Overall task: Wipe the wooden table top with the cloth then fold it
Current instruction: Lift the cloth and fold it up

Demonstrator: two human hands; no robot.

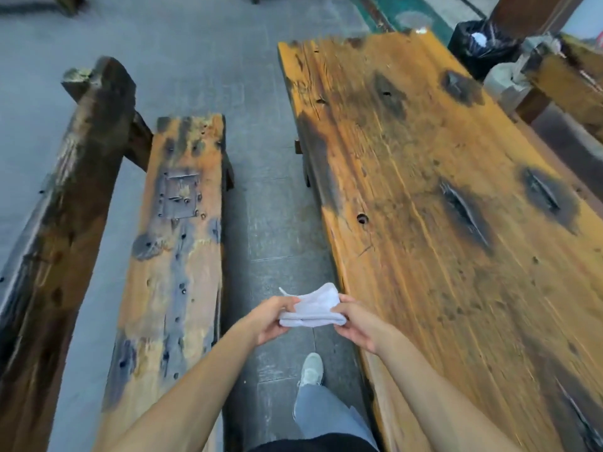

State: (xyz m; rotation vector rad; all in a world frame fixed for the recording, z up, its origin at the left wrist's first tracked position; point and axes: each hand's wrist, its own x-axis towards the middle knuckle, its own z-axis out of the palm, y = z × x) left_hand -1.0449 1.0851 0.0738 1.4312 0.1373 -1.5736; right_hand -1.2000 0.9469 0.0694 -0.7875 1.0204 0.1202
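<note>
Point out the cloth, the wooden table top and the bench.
cloth (313, 308): head view, on the middle of the folded white fabric held between both hands.
wooden table top (424, 177): head view, on bare orange planking at its middle.
bench (176, 256): head view, on the worn seat plank.
</note>
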